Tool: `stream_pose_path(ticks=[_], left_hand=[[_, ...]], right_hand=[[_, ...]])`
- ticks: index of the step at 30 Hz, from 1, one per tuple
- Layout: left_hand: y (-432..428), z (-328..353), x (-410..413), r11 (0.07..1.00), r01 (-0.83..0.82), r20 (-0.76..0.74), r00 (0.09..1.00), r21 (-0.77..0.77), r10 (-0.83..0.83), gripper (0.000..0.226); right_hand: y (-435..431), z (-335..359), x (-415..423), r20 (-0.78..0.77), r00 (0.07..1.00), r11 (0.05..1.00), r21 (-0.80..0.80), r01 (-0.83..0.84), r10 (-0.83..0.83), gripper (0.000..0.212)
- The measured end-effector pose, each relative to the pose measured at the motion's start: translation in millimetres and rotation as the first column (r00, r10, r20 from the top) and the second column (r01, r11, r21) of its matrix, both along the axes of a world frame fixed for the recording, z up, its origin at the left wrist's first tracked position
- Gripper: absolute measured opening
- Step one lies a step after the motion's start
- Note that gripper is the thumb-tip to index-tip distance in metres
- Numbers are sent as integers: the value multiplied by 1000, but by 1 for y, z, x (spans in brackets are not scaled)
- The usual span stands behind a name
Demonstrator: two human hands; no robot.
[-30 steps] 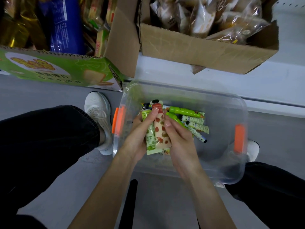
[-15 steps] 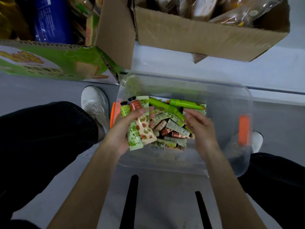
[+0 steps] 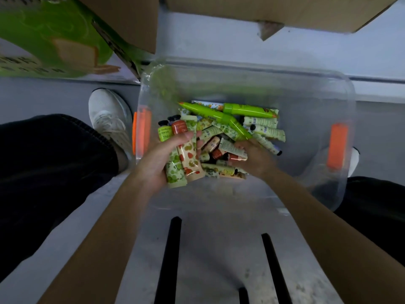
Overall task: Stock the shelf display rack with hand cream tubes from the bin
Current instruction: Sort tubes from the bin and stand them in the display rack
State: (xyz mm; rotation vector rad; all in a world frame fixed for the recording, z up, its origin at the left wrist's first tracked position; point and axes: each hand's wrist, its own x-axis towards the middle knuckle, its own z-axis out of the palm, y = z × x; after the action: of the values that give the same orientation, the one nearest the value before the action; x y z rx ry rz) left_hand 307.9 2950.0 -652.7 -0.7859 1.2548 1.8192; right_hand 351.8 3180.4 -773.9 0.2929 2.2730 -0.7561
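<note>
A clear plastic bin [image 3: 341, 88] with orange latches stands on the floor between my feet. Several hand cream tubes [image 3: 260, 122] lie heaped in it, some green, some cream with red or green fruit print. My left hand [image 3: 162, 156] grips a bunch of tubes [image 3: 188, 159], a cream one with red fruit and green-printed ones beside it, over the bin's left side. My right hand [image 3: 252, 154] reaches down into the pile, its fingers curled among the loose tubes; whether it holds one is blurred.
A green printed carton [image 3: 50, 40] and a brown cardboard box [image 3: 285, 12] sit on the low shelf beyond the bin. My white shoe [image 3: 107, 115] and dark trouser legs flank the bin. Black stool legs [image 3: 171, 255] show below on the grey floor.
My hands have parted: the left keeps the bunch of tubes at the bin's left, the right has let go and dropped into the pile. The view has tipped lower.
</note>
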Motion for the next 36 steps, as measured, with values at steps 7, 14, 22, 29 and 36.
stream_pose_path(ticks=[7,14,22,29,36], left_hand=[[-7,6,0,997,-65,-6,998,-30,65,56],[-14,17,6,997,-77,6,997,-13,77,43],[-12,19,5,993,-119,15,993,-2,119,43],[-13,17,5,994,-112,-2,994,-5,112,51],[-14,20,6,990,-138,19,990,18,137,43]], right_hand=[[-12,-1,3,77,990,993,-48,-112,115,60],[-20,-7,-4,212,970,985,-152,-86,117,44],[-24,-12,-8,416,907,988,-154,4,61,34],[-22,-18,3,472,878,962,-193,191,-80,93],[-14,-2,2,484,855,900,-266,347,-187,82]])
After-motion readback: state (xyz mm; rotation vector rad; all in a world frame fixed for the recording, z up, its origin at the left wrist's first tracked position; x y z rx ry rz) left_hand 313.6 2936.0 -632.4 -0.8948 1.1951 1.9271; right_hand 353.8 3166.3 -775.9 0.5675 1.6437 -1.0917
